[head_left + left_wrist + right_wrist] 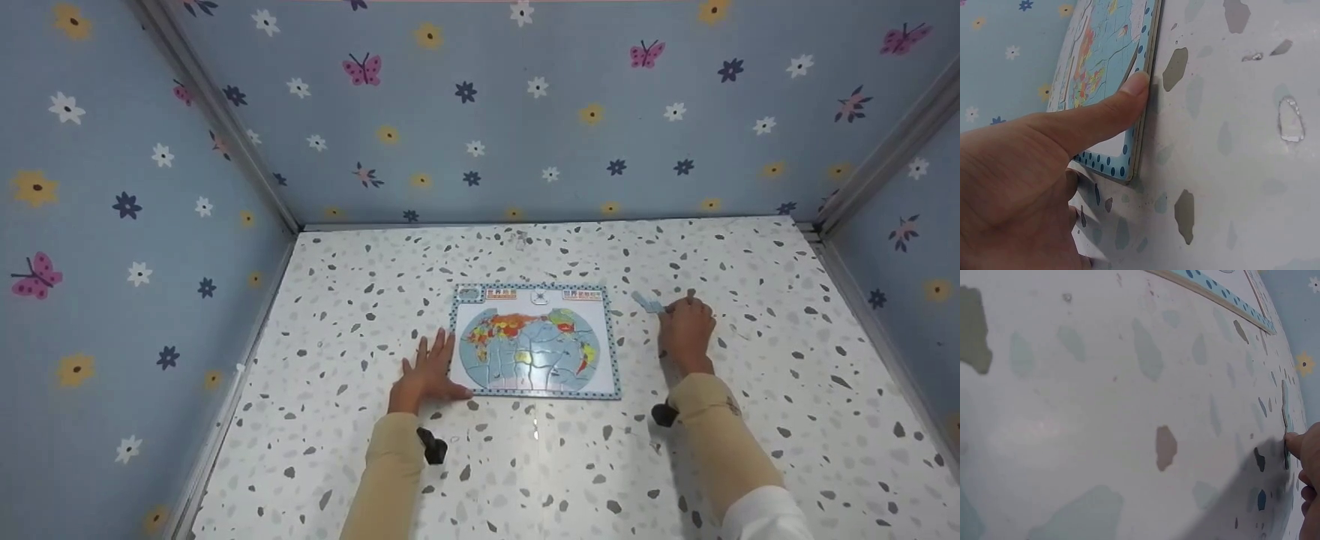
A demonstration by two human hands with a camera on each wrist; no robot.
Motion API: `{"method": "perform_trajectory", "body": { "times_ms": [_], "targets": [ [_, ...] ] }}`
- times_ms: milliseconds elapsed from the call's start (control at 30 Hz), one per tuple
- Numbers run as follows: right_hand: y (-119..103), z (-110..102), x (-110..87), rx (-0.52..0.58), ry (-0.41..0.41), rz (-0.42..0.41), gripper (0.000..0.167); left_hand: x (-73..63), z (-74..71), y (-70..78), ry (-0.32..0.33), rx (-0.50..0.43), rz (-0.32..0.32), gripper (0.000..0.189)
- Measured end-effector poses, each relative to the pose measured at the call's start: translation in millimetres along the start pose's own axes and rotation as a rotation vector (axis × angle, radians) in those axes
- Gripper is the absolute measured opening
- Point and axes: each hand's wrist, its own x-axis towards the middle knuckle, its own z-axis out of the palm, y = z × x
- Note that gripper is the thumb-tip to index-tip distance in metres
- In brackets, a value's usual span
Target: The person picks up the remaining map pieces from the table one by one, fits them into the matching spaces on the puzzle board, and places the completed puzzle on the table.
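A world map jigsaw puzzle (pixel 530 341), with a dotted blue border, lies flat on the speckled table. White backing shows along the top of its oval map. My left hand (pixel 429 375) is at the puzzle's near left corner, its thumb (pixel 1100 115) laid across the border and the other fingers spread along the left side. To the right of the board, my right hand (pixel 686 334) has its fingers curled down over a thin light blue puzzle piece (pixel 646 302). In the right wrist view the thumb (pixel 1294 443) pinches the piece's edge low against the table; the other fingertips are partly hidden.
The speckled white table (pixel 337 300) spreads around the puzzle. Blue flowered panels (pixel 525 112) stand behind and at both sides, with grey metal strips at their corners. A black wrist mount (pixel 433 446) sits on the left sleeve, another on the right.
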Motion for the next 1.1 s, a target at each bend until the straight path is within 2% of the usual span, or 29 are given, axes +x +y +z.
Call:
{"method": "perform_trajectory", "body": {
  "times_ms": [733, 967, 1100],
  "targets": [
    [-0.8, -0.9, -9.7, 0.058, 0.032, 0.064, 0.024, -1.1, 0.1, 1.6, 0.0, -0.001, -0.006, 0.111],
    [1.7, -1.9, -8.9, 0.139, 0.019, 0.111, 0.029, -1.3, -0.2, 1.9, -0.002, 0.001, -0.015, 0.111],
    [-1.3, -5.3, -7.7, 0.206, -0.012, 0.166, 0.034, -1.8, 0.1, 2.0, 0.001, -0.005, -0.015, 0.112]
  ]
}}
